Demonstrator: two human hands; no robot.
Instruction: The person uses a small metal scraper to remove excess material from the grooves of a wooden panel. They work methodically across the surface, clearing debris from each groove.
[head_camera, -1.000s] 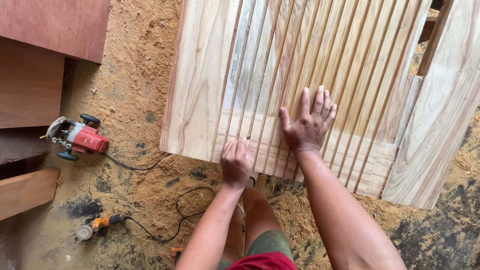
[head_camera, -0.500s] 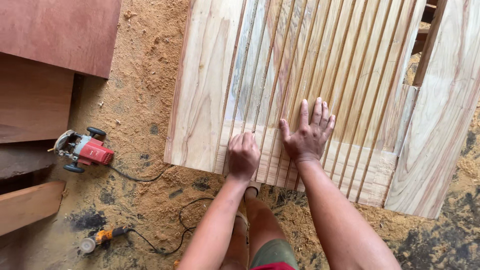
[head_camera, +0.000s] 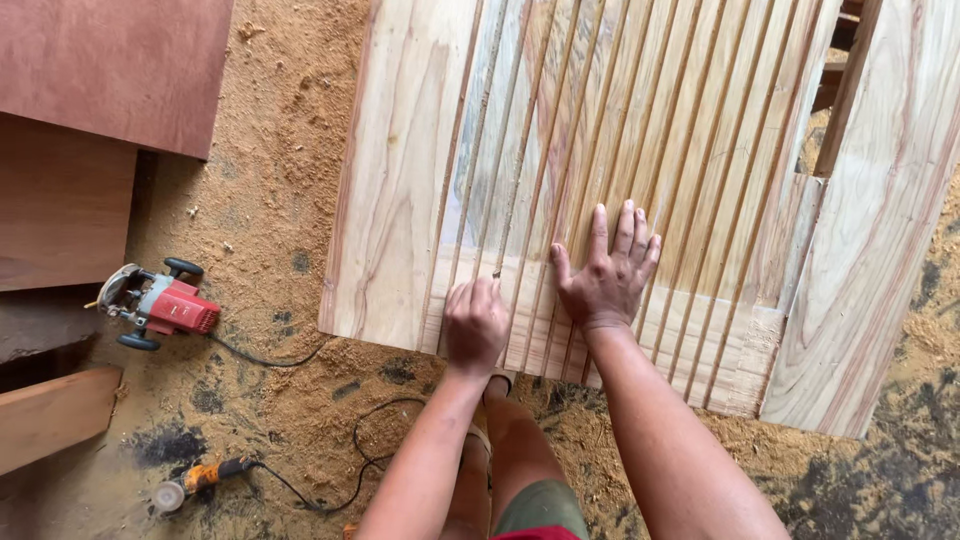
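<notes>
Panel (head_camera: 400, 200) lies on the sawdust floor (head_camera: 270, 200). Right hand (head_camera: 605, 275) flat on its grooves, fingers spread. Left hand (head_camera: 475, 322) curled at panel's near edge, grip unclear. Red router (head_camera: 155, 303) left of panel.

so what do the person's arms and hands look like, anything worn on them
Both hands, left hand and right hand, are bare: no gloves, and no rings or watch that I can make out. Both forearms are uncovered, with no sleeves showing.
</notes>
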